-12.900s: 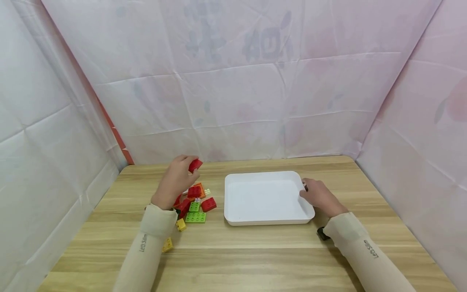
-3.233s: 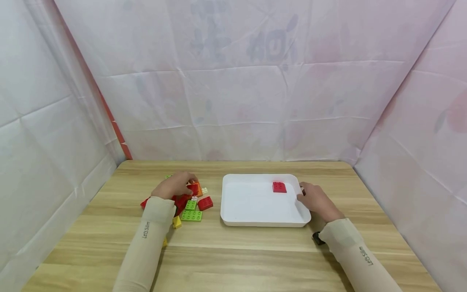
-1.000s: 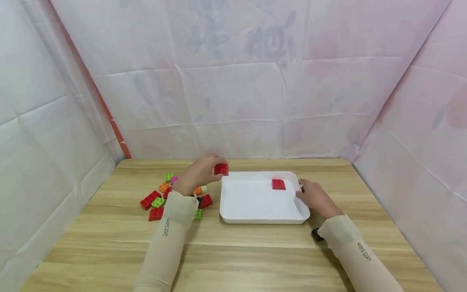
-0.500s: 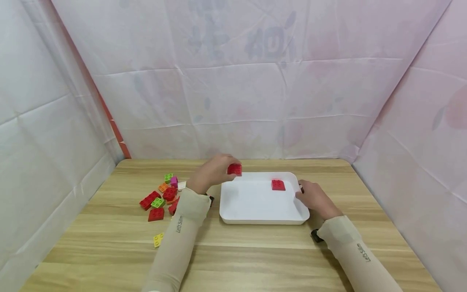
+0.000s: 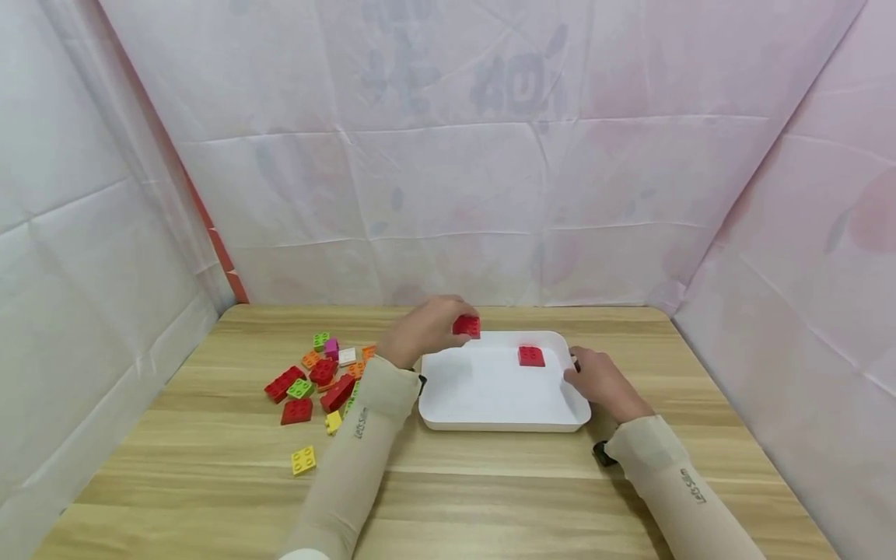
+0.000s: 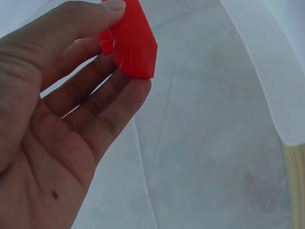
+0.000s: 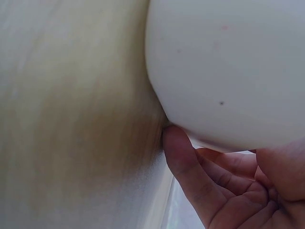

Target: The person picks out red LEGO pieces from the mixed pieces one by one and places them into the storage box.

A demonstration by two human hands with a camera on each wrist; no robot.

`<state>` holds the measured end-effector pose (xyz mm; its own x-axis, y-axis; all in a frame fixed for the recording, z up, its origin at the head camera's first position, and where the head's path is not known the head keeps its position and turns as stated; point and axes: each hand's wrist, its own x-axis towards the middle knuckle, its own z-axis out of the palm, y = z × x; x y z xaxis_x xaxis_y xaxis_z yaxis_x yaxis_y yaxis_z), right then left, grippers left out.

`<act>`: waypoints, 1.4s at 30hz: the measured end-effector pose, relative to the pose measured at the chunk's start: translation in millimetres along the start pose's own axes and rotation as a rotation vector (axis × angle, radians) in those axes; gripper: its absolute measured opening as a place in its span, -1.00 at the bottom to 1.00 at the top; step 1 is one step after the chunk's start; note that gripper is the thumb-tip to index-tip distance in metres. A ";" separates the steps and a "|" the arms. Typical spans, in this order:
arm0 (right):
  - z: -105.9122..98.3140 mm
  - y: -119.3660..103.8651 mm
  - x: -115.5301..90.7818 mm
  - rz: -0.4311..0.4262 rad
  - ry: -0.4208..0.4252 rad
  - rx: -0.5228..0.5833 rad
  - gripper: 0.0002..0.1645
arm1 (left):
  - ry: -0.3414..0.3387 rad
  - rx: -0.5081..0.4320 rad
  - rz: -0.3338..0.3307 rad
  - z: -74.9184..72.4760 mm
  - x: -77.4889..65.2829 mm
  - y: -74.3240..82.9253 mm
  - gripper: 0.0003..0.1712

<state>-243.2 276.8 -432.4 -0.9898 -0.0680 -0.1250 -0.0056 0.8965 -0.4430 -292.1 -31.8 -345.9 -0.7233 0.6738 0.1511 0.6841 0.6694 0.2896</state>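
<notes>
My left hand [image 5: 428, 330] pinches a red toy building brick [image 5: 467, 327] above the back left edge of a white tray [image 5: 490, 404]. In the left wrist view the thumb and fingertips hold this red brick [image 6: 136, 45], which has a slanted side. Another red brick [image 5: 531, 356] lies in the tray near its back right corner. At the tray's right side, my right hand [image 5: 603, 381] grips the rim. The right wrist view has its fingers [image 7: 181, 157] curled against the tray's edge [image 7: 224, 71]; the thumb is partly hidden.
Left of the tray lies a loose cluster of bricks, among them a long red brick [image 5: 339, 393], a green brick [image 5: 301, 389] and a white brick [image 5: 347, 356]. A yellow brick [image 5: 303, 460] sits nearer the front of the wooden table [image 5: 504, 498]. Pale cloth [image 5: 448, 194] hangs behind and at both sides.
My left hand has taken the red brick from the cluster and moved right, over the tray's edge. Earlier, another red brick came into the tray. The right hand keeps its hold.
</notes>
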 end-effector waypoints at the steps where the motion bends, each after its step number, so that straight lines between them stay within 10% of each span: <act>1: 0.6 0.2 0.2 0.000 0.001 -0.001 -0.41 | -0.003 -0.001 0.001 1.7 2.1 0.6 -0.59; 42: 6.9 -10.2 0.2 -0.012 0.014 0.012 -0.47 | -0.033 -0.075 0.026 25.5 36.8 18.0 -0.64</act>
<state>-242.3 264.6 -434.0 -0.9915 -0.0729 -0.1074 -0.0161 0.8901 -0.4554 -304.1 13.0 -359.2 -0.7007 0.7017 0.1290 0.6931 0.6268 0.3561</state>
